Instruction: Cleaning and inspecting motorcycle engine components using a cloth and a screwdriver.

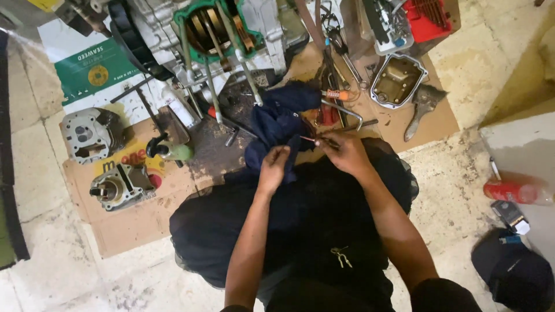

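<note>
At the far left edge of the cardboard sheet (133, 228) laid on the tiled floor, a flattened green and white package (87, 66) with a round gold emblem is seen under the engine parts. Below it, a grey cylinder head (92, 134) and a grey cylinder (120, 186) are set on a yellow and red printed patch of the cardboard. A green bottle with a black trigger top (170, 150) lies just beside them. At the cardboard's top edge, an open engine case with a green gasket (217, 32) is placed.

In the middle, a dark blue cloth (280, 124) is pinched by the left hand (273, 167), its fingers closed on the fabric. A thin red-tipped tool (312, 140) is clamped in the closed fingers of the right hand (345, 153), its tip touching the cloth.

Further right, a metal cover (398, 81) and a paintbrush (422, 107) lie near the cardboard's right edge. On the floor beyond, a red spray can (514, 192) lies on its side.
</note>
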